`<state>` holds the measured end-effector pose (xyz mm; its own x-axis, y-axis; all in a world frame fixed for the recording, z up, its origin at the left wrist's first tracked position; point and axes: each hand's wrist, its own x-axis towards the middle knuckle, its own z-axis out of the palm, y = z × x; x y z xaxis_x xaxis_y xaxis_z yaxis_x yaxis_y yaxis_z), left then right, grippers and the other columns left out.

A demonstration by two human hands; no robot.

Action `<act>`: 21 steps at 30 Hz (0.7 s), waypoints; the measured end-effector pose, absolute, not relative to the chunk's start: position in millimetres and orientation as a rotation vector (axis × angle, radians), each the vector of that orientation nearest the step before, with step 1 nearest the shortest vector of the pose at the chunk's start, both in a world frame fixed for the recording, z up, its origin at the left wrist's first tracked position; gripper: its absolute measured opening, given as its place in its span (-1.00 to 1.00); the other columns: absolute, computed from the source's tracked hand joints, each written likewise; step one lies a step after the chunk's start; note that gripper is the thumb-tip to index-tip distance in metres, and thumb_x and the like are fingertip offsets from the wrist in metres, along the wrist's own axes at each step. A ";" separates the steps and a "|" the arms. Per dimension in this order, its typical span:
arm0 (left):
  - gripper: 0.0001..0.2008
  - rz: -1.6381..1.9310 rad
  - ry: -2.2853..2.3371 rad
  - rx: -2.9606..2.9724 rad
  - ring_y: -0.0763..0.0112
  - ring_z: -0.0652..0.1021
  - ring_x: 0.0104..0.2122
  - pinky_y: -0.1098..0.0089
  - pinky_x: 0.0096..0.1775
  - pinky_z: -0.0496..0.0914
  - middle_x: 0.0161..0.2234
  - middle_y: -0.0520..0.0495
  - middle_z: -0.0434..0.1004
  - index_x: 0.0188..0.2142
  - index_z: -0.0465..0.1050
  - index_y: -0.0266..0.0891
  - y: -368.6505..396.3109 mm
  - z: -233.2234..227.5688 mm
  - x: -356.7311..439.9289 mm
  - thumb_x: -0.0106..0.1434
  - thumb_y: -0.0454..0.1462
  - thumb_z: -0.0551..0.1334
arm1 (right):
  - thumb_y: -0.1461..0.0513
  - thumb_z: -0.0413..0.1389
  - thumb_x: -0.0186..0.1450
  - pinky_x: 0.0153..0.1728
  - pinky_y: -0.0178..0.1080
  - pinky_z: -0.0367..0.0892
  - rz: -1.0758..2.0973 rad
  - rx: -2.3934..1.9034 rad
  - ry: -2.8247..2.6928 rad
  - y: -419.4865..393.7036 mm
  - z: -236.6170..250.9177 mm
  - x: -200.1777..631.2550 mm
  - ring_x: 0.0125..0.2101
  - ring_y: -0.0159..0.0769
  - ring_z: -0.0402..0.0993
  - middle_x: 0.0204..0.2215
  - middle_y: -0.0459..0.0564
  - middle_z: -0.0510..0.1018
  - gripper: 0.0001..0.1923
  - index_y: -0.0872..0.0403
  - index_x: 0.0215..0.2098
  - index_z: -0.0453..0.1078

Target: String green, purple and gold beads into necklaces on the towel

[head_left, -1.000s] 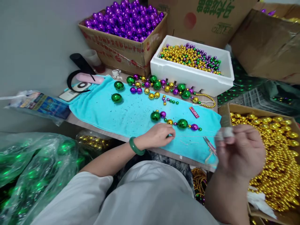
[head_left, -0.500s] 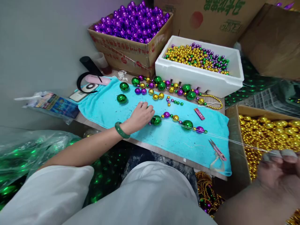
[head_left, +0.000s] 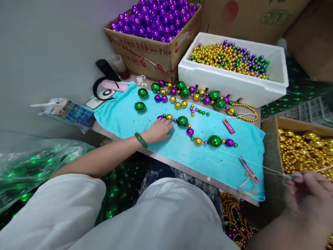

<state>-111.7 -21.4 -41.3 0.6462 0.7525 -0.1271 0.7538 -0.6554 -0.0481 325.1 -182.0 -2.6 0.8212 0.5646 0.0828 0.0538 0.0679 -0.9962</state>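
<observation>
Towel (head_left: 221, 166) in bright blue covers most of the table (head_left: 187, 171), with a carton (head_left: 140, 52) of purple balls and a white foam box (head_left: 229, 76) of small beads standing along the back. Another carton (head_left: 270, 146), full of gold beads, is at the right. Scissors (head_left: 249, 170) lie near the towel's right end. A bead string (head_left: 182, 121) in green, purple and gold bends across the middle of the towel.

Half a second ago its left big green ball sat right at the left hand's fingers; now that ball lies clear to their right, and purple and gold beads show beyond the knuckles.

The left hand (head_left: 159, 130) reaches forward, palm down, fingers bent over the string's left part; whether it pinches a bead, I cannot tell. Low at the right, the right hand (head_left: 309, 187) holds thread (head_left: 241, 158) between closed fingertips, drawn nearly straight.
</observation>
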 end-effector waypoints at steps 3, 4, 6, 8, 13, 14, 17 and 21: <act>-0.54 -0.285 1.291 2.799 0.09 0.39 -0.03 0.23 -0.06 0.25 0.01 -0.26 0.43 0.05 0.36 -0.30 -2.7 -36.2 -122.7 0.13 -0.31 0.29 | 0.07 0.44 -0.39 -0.72 -0.16 0.06 0.534 -1.518 -0.414 -178.7 -7.7 303.6 -0.72 -0.37 0.21 -0.73 0.00 0.29 -0.64 -0.01 -0.66 0.48; -0.47 -0.293 1.277 2.770 0.09 0.38 -0.02 0.23 -0.05 0.25 0.03 -0.27 0.42 0.09 0.34 -0.30 1.5 -34.1 -125.7 0.10 -0.33 0.30 | 0.08 0.44 -0.38 -0.73 -0.18 0.08 0.598 -1.507 -0.439 -178.4 -8.9 297.2 -0.73 -0.38 0.21 -0.74 -0.01 0.29 -0.65 -0.01 -0.63 0.50; -0.36 -0.282 1.248 2.695 0.08 0.36 0.01 0.23 -0.03 0.26 0.08 -0.28 0.39 0.17 0.28 -0.28 8.4 -27.9 -131.0 0.06 -0.32 0.32 | 0.12 0.44 -0.33 -0.74 -0.23 0.12 0.688 -1.471 -0.495 -179.2 -9.9 286.1 -0.72 -0.38 0.22 -0.76 -0.04 0.27 -0.66 0.00 -0.58 0.53; -0.29 -0.259 1.208 2.590 0.08 0.34 0.04 0.23 0.00 0.27 0.12 -0.24 0.36 0.22 0.23 -0.23 15.4 -18.2 -136.1 0.06 -0.26 0.33 | 0.16 0.45 -0.28 -0.74 -0.30 0.16 0.766 -1.451 -0.520 -181.4 -8.3 277.0 -0.70 -0.38 0.26 -0.74 -0.06 0.30 -0.66 0.04 -0.52 0.52; -0.46 -0.016 1.232 2.358 0.21 0.43 0.00 0.28 0.02 0.31 0.07 -0.14 0.43 0.16 0.33 -0.17 36.2 11.8 -146.9 0.19 -0.13 0.25 | 0.21 0.43 -0.14 -0.74 -0.41 0.17 0.941 -1.423 -0.587 -183.6 -0.8 266.8 -0.65 -0.40 0.29 -0.70 -0.08 0.35 -0.68 0.11 -0.45 0.50; -0.52 0.065 1.276 2.331 0.25 0.46 -0.04 0.29 0.00 0.33 0.05 -0.15 0.46 0.12 0.37 -0.19 40.6 16.0 -147.1 0.21 -0.15 0.23 | 0.21 0.43 -0.12 -0.74 -0.41 0.16 0.952 -1.404 -0.609 -182.5 -0.1 266.4 -0.64 -0.40 0.29 -0.69 -0.08 0.35 -0.70 0.11 -0.44 0.50; -0.64 0.259 1.420 2.307 0.32 0.52 -0.17 0.31 -0.08 0.37 -0.05 -0.17 0.53 0.02 0.47 -0.25 55.2 20.1 -140.6 0.25 -0.22 0.18 | 0.19 0.41 -0.06 -0.74 -0.41 0.12 0.966 -1.369 -0.681 -177.1 -1.2 264.2 -0.65 -0.40 0.28 -0.68 -0.08 0.36 -0.72 0.10 -0.42 0.50; -0.74 0.321 1.471 2.413 0.29 0.54 -0.17 0.30 -0.06 0.36 -0.12 -0.18 0.58 -0.11 0.56 -0.27 78.5 8.3 -114.4 0.24 -0.31 0.19 | 0.13 0.38 0.01 -0.71 -0.43 0.12 1.081 -1.400 -0.747 -170.6 -11.0 250.2 -0.65 -0.43 0.27 -0.67 -0.10 0.36 -0.72 0.09 -0.38 0.49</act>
